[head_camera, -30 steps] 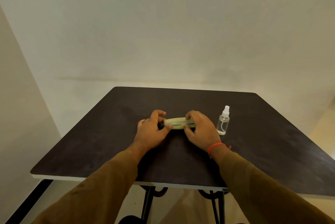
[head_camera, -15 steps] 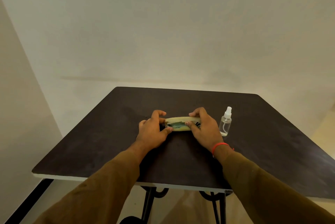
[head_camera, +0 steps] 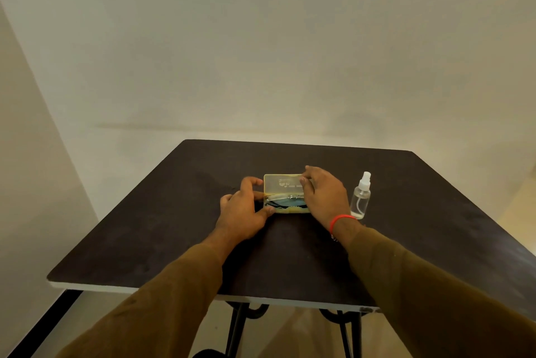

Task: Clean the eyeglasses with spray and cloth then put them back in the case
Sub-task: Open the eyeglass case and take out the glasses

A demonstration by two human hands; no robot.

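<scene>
A translucent yellowish glasses case [head_camera: 282, 184] lies in the middle of the dark table [head_camera: 162, 221] with its lid raised upright. Inside its lower half I see dark eyeglasses [head_camera: 285, 202] with something bluish beneath them. My left hand [head_camera: 243, 211] grips the case's left end, thumb on the front edge. My right hand [head_camera: 324, 195] holds the lid's right side up, with a red thread around the wrist. A small clear spray bottle [head_camera: 360, 196] with a white nozzle stands just right of my right hand.
The table has a white front edge [head_camera: 139, 289] and dark metal legs [head_camera: 236, 328] below. A plain pale wall [head_camera: 261, 53] rises behind and to the left.
The case went from shut to open: my right hand lifted the lid up and back while my left hand kept hold of the base. The eyeglasses inside came into view.
</scene>
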